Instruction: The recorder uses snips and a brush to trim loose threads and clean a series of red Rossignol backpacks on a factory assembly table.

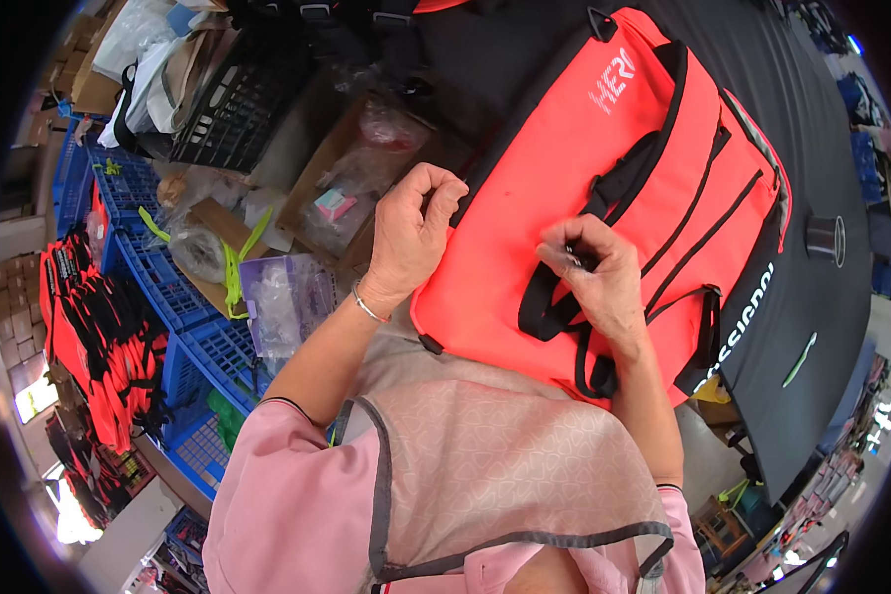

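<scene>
Head view: the right hand, fingers curled tight, pinches a black webbing strap on the bright orange fabric bag lying across a dark table. The left hand, wrist cocked, hovers loosely clenched at the bag's left edge, grasping nothing visible.

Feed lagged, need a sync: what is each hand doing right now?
Left hand: curled shut, resting at the orange bag's edge; holding anything cannot be told.
Right hand: fingers pinched shut at the black strap on the bag.
</scene>
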The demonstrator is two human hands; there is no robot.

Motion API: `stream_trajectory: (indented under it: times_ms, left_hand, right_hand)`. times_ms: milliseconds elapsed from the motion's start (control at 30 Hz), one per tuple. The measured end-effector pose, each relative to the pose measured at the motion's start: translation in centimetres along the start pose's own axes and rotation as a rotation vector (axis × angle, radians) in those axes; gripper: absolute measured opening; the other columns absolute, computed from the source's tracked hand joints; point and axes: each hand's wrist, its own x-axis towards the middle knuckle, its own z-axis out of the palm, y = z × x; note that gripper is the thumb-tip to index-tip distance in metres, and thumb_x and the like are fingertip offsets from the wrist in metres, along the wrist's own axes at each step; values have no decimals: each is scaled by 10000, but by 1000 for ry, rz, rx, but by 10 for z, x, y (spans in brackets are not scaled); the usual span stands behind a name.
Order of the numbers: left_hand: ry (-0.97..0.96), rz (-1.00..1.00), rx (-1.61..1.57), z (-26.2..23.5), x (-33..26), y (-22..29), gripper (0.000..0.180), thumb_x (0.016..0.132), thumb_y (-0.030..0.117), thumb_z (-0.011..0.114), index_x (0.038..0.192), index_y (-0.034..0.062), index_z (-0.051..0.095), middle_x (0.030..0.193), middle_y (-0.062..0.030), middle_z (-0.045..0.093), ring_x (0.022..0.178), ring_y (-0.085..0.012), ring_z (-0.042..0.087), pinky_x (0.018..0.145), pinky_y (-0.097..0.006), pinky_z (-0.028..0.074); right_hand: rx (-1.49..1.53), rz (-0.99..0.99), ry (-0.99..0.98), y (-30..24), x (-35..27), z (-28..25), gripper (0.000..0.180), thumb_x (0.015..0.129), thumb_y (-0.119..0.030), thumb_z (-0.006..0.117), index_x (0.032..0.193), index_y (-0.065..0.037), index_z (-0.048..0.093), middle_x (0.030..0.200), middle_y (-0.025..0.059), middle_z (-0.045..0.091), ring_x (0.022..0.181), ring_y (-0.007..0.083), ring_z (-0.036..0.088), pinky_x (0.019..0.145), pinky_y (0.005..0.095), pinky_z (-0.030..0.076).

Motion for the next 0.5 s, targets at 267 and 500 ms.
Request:
stream_trajectory:
  times_ms: [267, 500]
  left_hand:
    - [140, -35, -106, 14, -6, -5, 216, 973, 204, 653, 918, 0, 612, 757, -80, 625, 675, -146, 567, 636, -290, 476]
    - [156, -39, -117, 16, -6, -4, 208, 963, 188, 664, 903, -1, 605, 735, -85, 606, 661, -160, 561, 623, -288, 467]
  right_hand:
    - [-782, -385, 208, -41, 23, 27, 291, 800, -268, 793, 894, -44, 633, 798, 88, 658, 765, 248, 641, 689, 353, 521]
    - [-1054, -642, 246, -40, 37, 36, 244, 794, -279, 779, 824, -98, 618, 707, 42, 615, 671, 224, 592, 602, 355, 486]
